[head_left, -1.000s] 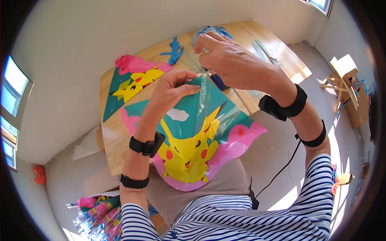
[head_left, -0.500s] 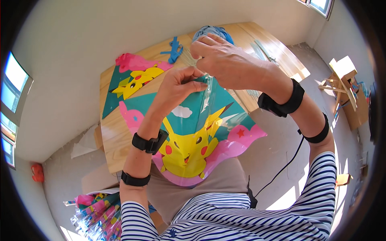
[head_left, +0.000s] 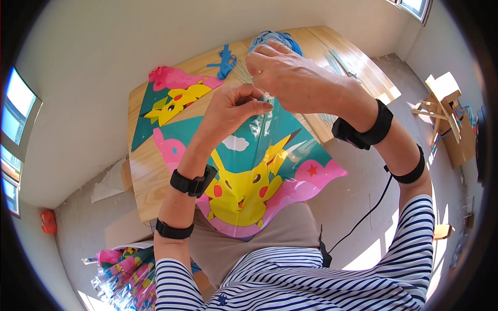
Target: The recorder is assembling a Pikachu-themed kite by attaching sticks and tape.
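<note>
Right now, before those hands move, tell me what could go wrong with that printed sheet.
The thin, shiny sheet might crease or tear where the left hand pinches its top. Its lower part reaches past the table edge, so it could slide off if that pinch slackens. The right hand hides its own fingertips, so a slip there might go unseen.

Both hands [head_left: 231, 111] at the top of a colourful sheet [head_left: 241, 199], wooden table [head_left: 150, 189] beyond.
</note>
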### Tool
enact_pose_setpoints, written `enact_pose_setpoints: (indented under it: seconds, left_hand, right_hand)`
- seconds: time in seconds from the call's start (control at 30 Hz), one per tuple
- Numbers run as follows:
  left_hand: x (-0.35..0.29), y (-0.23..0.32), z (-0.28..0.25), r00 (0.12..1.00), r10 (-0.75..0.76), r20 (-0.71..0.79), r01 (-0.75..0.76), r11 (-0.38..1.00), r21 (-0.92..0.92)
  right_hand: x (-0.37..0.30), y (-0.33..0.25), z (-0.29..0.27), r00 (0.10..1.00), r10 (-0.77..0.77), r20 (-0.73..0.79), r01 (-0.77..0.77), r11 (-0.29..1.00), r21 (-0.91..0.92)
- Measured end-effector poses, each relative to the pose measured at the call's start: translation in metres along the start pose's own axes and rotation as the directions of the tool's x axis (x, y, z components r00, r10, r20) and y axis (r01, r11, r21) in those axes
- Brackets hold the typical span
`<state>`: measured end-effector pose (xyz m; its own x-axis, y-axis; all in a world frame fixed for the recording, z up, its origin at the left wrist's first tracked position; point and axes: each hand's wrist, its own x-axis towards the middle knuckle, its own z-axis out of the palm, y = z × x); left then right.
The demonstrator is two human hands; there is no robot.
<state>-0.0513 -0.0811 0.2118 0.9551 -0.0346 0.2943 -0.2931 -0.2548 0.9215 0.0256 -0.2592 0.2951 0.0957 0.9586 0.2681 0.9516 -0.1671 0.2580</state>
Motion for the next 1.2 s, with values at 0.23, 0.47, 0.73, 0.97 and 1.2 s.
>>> enact_pose_setpoints:
  seconds: [0.23, 0.47, 0.73, 0.97, 1.2]
  left_hand:
    - [0.001, 0.002, 0.004, 0.999, 0.042, -0.024, -0.041, 0.999, 0.02]
    - [-0.001, 0.008, 0.008, 1.0, 0.026, -0.014, -0.026, 0.999, 0.021]
    - [-0.009, 0.012, -0.002, 0.998, 0.028, -0.056, -0.027, 0.999, 0.018]
    - [-0.016, 0.02, -0.004, 0.997, -0.038, 0.067, 0.037, 0.999, 0.02]
    - [-0.021, 0.008, 0.002, 0.996, -0.02, -0.088, 0.012, 0.996, -0.091]
  right_hand:
    - [0.001, -0.002, -0.003, 0.999, 0.006, 0.04, -0.006, 1.0, -0.012]
    - [0.0, -0.002, -0.008, 0.996, 0.021, 0.084, -0.023, 1.0, 0.017]
    - [0.001, 0.003, -0.025, 0.954, 0.202, 0.221, -0.273, 0.889, 0.368]
    - [-0.013, 0.009, -0.013, 0.893, 0.421, -0.16, -0.163, 0.634, 0.756]
    - [-0.032, -0.016, 0.046, 0.781, 0.62, -0.083, -0.028, 0.167, 0.986]
